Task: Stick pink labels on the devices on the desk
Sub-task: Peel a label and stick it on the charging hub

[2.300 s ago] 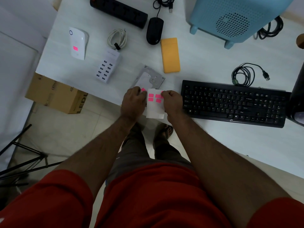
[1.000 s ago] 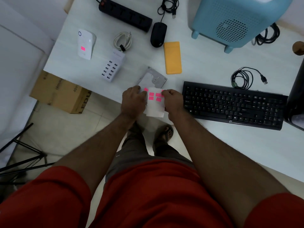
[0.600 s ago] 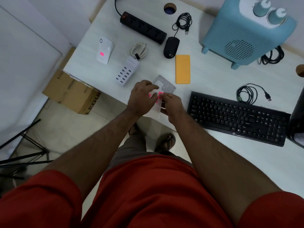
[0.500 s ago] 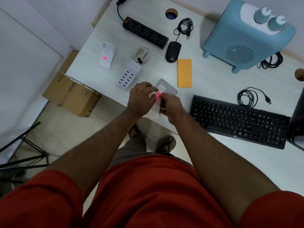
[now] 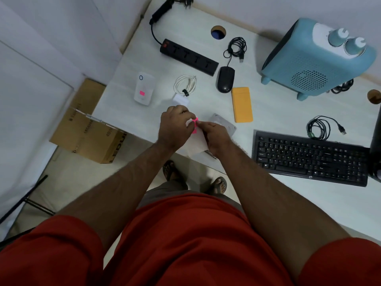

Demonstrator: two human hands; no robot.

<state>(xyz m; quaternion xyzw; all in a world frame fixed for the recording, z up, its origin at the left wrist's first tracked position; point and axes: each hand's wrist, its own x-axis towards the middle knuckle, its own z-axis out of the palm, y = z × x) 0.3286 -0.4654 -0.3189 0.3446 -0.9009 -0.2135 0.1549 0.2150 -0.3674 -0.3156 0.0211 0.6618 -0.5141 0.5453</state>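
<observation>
Both hands meet over the desk's front edge. My right hand point(image 5: 214, 137) holds the white label sheet point(image 5: 196, 144), which carries pink labels. My left hand point(image 5: 175, 126) pinches a pink label point(image 5: 195, 120) at the sheet's top. Under my left hand lies the white USB charging hub point(image 5: 181, 99), mostly hidden. The grey hard drive point(image 5: 223, 124) lies just right of my hands, partly covered. The white wifi extender point(image 5: 144, 90) at the left bears a pink label point(image 5: 142, 92).
On the white desk point(image 5: 278, 116) lie a black power strip point(image 5: 188, 56), black mouse point(image 5: 225, 79), orange power bank point(image 5: 241, 104), black keyboard point(image 5: 309, 156), coiled cables and a blue heater point(image 5: 315, 60). A cardboard box point(image 5: 86, 129) stands on the floor at the left.
My hands have moved left and farther over the desk, now covering the USB hub. My left hand went from the sheet's side to pinching a label at its top. The camera tilted up.
</observation>
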